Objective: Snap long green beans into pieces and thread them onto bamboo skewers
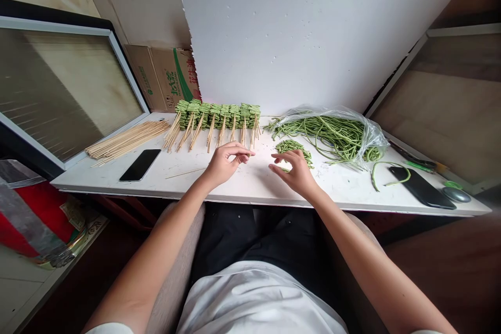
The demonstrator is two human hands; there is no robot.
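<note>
My left hand (pixel 225 163) rests on the white table (pixel 250 182) with thumb and fingertips pinched together; whatever is in the pinch is too thin to name. My right hand (pixel 296 169) hovers just right of it, fingers curved and apart, beside a small heap of cut green bean pieces (pixel 294 146). Behind both hands lies a row of bean pieces threaded on bamboo skewers (pixel 217 115). A clear plastic bag of long green beans (pixel 332 133) lies at the right. One loose skewer (pixel 186 173) lies left of my left hand.
A bundle of bare skewers (pixel 127 139) and a black phone (pixel 140 165) lie at the table's left. At the right are a loose bean (pixel 385 173), a dark flat device (pixel 421 187), a small grey object (pixel 456 194) and green-handled scissors (pixel 420 165). A white board (pixel 313 36) stands behind.
</note>
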